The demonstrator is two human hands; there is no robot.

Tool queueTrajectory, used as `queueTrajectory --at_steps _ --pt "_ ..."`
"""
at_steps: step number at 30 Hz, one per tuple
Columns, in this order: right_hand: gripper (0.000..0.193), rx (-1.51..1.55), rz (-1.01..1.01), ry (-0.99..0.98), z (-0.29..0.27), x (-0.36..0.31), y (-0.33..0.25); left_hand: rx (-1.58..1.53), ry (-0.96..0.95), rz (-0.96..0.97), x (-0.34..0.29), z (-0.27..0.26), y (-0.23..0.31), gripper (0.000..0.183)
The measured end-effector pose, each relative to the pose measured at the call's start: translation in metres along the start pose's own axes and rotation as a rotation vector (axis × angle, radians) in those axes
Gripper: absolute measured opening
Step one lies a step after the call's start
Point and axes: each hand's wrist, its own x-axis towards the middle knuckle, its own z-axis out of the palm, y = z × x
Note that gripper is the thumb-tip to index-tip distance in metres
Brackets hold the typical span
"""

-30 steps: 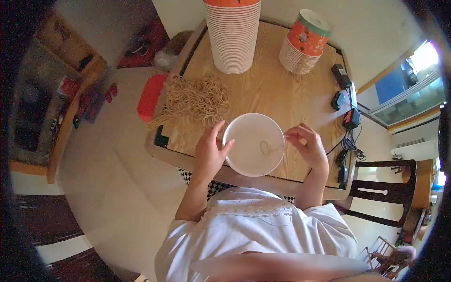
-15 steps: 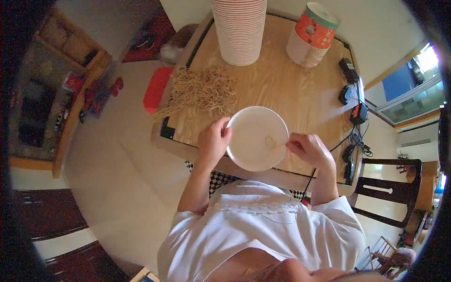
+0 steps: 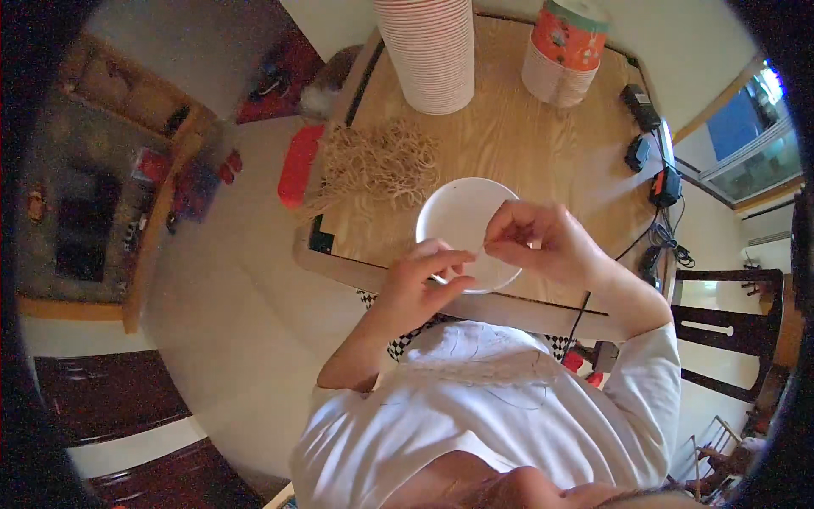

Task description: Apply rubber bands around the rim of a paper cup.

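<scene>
A round white bowl point(image 3: 448, 212) sits at the table's near edge, its opening facing up. Over its right side, my right hand point(image 3: 547, 246) is closed, thumb and fingertips pinching a thin pale strand point(image 3: 480, 251). My left hand point(image 3: 424, 278) hovers at the bowl's near left rim, with thumb and forefinger apart; its forefinger tip is close to the strand, and I cannot tell whether they touch. Part of the bowl's inside is hidden by my hands. A tangled heap of beige strands point(image 3: 377, 165) lies on the table left of the bowl.
A tall stack of white bowls point(image 3: 428, 64) stands at the far edge. Patterned orange and green containers point(image 3: 570, 38) sit on white bowls at far right. Black chargers and cables point(image 3: 666, 187) line the right edge. A red stool point(image 3: 301, 167) and dark chair point(image 3: 729, 327) flank the wooden table point(image 3: 500, 110).
My left hand has let go of the bowl's rim and moved right, over its near side. The right hand has come inward from the right rim, and the two hands are now close together.
</scene>
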Motion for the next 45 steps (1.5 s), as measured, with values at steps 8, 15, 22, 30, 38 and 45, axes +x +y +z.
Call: queueTrajectory --at_steps 8,15,22,30,38,45 --pt "0.008 0.333 -0.117 0.175 -0.012 -0.001 0.032 0.289 -0.201 0.175 0.011 0.042 -0.018 0.02" --pt "0.005 0.662 -0.354 0.566 -0.054 -0.023 0.068 0.491 -0.358 0.217 -0.011 0.012 -0.033 0.013" --pt "0.009 0.797 -0.455 0.684 -0.074 -0.064 0.078 0.57 -0.404 0.164 -0.02 -0.017 -0.037 0.016" --pt "0.011 0.712 -0.626 0.77 -0.052 -0.087 0.081 0.154 0.177 -0.088 -0.041 -0.021 -0.026 0.018" --pt "0.024 0.559 -0.569 0.475 0.002 -0.056 0.05 -0.243 -0.044 -0.496 -0.075 0.029 -0.054 0.027" --pt "0.03 0.454 -0.494 0.492 0.009 -0.059 0.041 -0.346 0.107 -0.495 -0.082 0.051 -0.071 0.013"
